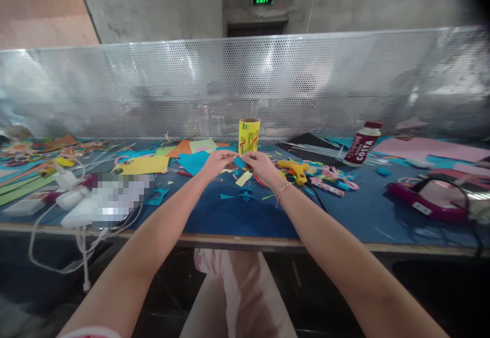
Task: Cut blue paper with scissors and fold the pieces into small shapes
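Together, left hand (218, 163) and right hand (261, 165) pinch a small blue paper scrap (239, 162).

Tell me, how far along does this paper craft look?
Done: some cutting, judging by the small blue paper scraps littering the blue table. In hand: the left hand and right hand pinch a small blue paper piece between them. Left, probably: the yellow glue gun lies untouched, and the yellow paper sheet looks mostly whole.

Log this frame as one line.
left hand: pinching blue paper scrap | right hand: pinching same scrap | where: above blue table mat | nearby: yellow roll, yellow glue gun, Costa bottle
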{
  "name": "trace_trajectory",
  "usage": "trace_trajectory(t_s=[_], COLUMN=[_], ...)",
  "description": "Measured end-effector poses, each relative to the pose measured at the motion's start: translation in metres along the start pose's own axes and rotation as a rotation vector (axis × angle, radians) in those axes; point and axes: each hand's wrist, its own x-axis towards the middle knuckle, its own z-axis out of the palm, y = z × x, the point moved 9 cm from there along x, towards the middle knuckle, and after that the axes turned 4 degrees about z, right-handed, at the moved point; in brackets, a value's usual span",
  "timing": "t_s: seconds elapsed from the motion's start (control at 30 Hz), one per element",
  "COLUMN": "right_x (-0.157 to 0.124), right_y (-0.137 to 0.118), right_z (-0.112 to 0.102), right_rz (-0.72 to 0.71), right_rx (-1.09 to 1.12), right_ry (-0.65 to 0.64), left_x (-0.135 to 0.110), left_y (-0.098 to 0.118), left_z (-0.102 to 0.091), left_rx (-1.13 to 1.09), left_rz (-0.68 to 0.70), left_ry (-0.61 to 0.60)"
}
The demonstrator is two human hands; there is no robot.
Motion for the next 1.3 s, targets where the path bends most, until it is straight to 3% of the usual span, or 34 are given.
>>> trace_trajectory(t_s=[0.17,0.33,0.4,0.53,0.6,0.9,1.3], right_x=[-0.002,0.001,0.001,0.002,0.002,-0.008,-0.005], right_y=[0.001,0.002,0.003,0.004,0.005,-0.001,0.009], right_z=[0.011,0.006,0.003,0.003,0.003,0.014,0.008], right_rz=[0.016,-0.013,-0.003,0.003,0.001,0.073,0.159], right_rx=[0.143,0.119,0.130,0.086,0.059,0.196,0.168], right_ry=[-0.085,-0.050,-0.028,-0.022,-0.017,-0.090,-0.037], left_x=[0.001,0.003,0.004,-0.001,-0.004,-0.013,-0.010], left_y=[-0.001,-0.005,-0.001,0.022,0.027,0.035,0.036], left_z=[-0.013,-0.010,-0.011,-0.007,0.001,0.011,0.015], left_rx=[-0.071,-0.014,0.114,0.515,0.607,0.603,0.728], left_rz=[0.027,0.015,0.089,0.376,0.426,0.397,0.453], left_ry=[0.127,0.096,0.099,0.116,0.091,0.042,-0.033])
